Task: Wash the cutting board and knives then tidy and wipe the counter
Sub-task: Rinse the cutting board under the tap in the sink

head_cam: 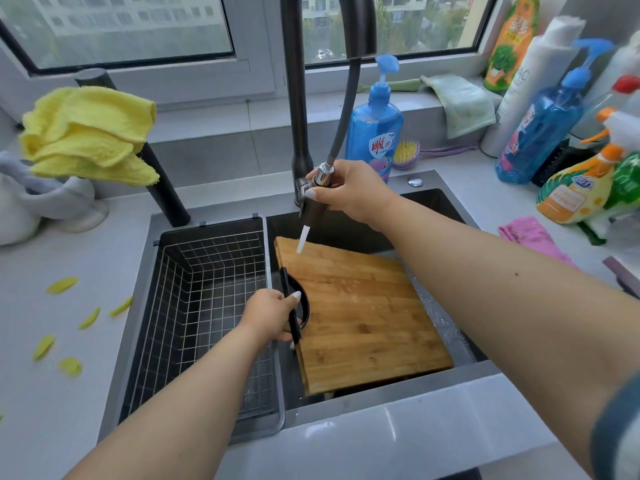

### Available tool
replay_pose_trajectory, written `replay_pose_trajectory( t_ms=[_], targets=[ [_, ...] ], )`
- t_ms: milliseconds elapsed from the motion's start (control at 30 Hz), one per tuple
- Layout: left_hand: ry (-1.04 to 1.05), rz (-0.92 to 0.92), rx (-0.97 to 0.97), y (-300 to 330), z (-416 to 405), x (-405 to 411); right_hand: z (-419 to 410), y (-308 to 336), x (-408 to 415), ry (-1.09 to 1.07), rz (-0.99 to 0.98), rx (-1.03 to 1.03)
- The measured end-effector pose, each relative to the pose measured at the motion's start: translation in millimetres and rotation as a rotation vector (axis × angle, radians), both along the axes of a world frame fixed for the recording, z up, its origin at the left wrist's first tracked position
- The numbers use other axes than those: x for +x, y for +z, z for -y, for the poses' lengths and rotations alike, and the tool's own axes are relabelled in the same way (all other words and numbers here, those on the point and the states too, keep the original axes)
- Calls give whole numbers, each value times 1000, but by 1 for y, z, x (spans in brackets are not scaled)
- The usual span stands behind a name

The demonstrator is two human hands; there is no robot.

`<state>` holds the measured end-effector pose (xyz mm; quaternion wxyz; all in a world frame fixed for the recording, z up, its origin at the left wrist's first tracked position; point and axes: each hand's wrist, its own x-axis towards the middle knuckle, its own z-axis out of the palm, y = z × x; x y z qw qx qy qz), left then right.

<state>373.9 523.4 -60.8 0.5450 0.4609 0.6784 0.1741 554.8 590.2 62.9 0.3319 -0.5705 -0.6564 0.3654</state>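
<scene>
- The right hand (pixel 341 190) has its fingers (pixel 311 194) curled round the pull-out spray head (pixel 317 195), a dark barrel with a chrome collar on a flexible grey hose; a thin stream of water falls from it.
- Just below and towards the person from those fingers lies the cutting board (pixel 363 317), tilted in the sink (pixel 446 206); the water lands on its far corner.
- The board's long axis runs away from the person. To my eye the rinse next has to travel down that axis.
- The left hand (pixel 268 318) grips the black curved handle (pixel 298 306) on the board's left edge, steadying it.
- The board is striped bamboo, wet and beaded.
- Left of that hand sits a wire basket (pixel 207 299); yellow peelings (pixel 62 285) lie further left on the grey desk (pixel 69 393).
</scene>
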Motion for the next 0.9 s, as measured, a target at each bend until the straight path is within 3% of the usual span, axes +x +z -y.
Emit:
replay_pose_trajectory(
  t_ms=[200, 367, 467, 633, 800, 900],
  targets=[
    [-10, -3, 15, -4, -1, -2, 3, 1, -1, 24, -155, -95],
    [-10, -9, 22, -4, 0, -2, 4, 4, -2, 61, -132, -116],
    [-4, -5, 24, -3, 0, -1, 2, 8, 3, 62, -18, -115],
    [-13, -6, 35, -4, 1, -2, 0, 16, 29, 25, 333, -71],
    [-11, -16, 34, -1, 2, -1, 1, 28, 53, -24, 541, -25],
    [-13, -21, 33, -1, 2, -1, 1, 29, 55, -35, 561, -24]
  ],
)
